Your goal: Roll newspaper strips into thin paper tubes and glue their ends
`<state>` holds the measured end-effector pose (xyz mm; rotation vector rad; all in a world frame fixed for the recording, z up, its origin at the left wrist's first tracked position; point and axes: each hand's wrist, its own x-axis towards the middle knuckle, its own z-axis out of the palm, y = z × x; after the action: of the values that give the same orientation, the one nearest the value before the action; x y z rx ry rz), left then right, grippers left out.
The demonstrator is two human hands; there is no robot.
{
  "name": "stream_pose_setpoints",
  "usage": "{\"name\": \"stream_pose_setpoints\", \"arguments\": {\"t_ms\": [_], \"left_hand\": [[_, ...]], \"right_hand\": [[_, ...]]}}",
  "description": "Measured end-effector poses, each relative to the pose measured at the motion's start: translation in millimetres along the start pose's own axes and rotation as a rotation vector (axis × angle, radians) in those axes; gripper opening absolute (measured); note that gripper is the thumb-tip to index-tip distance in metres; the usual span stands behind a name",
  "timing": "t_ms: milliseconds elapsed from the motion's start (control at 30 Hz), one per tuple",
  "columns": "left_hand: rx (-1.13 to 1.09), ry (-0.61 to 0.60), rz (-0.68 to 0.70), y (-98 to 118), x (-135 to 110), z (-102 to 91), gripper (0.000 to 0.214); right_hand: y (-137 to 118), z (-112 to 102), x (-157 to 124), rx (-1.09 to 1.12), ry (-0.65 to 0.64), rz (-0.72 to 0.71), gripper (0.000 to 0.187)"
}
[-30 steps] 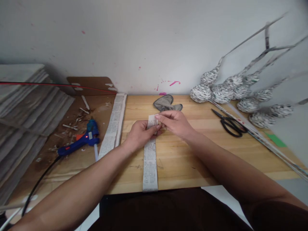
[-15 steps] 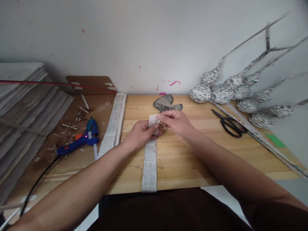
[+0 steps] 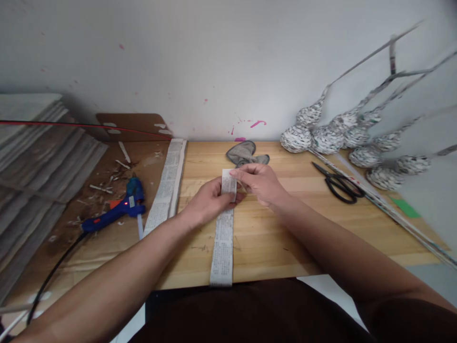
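A long strip of printed newspaper [image 3: 223, 243] runs from the table's front edge up to both hands at the middle. My left hand [image 3: 214, 196] is closed on the strip near its far end, thumb on top and fingers beneath. Pinched between the thumb and fingers of my right hand [image 3: 257, 182] is the strip's upper right corner. Just beyond the hands lies a crumpled grey cloth [image 3: 243, 152]. A stack of similar newspaper strips [image 3: 167, 178] rests to the left of my left hand.
A blue glue gun [image 3: 119, 209] lies at left among paper scraps, beside bundled paper stacks [image 3: 32, 190]. Black scissors [image 3: 341, 186] and long thin paper rods [image 3: 389, 212] are at right. Woven paper gourds [image 3: 328, 139] stand against the wall [image 3: 221, 62].
My left thumb has slid slightly down the strip, and more of the strip's far end shows between the hands. Both hands keep hold of it.
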<state>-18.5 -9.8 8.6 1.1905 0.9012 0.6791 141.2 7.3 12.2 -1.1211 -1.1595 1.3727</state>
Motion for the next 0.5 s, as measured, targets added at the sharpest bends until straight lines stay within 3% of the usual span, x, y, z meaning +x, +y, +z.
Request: {"name": "stream_pose_setpoints", "arguments": {"t_ms": [267,500], "left_hand": [[0.187,0.052,0.16,-5.1,1.2,-2.3,0.029],[0.06,0.115,0.121,-6.2,0.4,4.0,0.031]], "right_hand": [[-5.5,4.0,-2.1,0.039,-0.014,0.022,0.034],[-3.7,7.5,-7.2,-0.018,-0.063,0.016,0.037]]}}
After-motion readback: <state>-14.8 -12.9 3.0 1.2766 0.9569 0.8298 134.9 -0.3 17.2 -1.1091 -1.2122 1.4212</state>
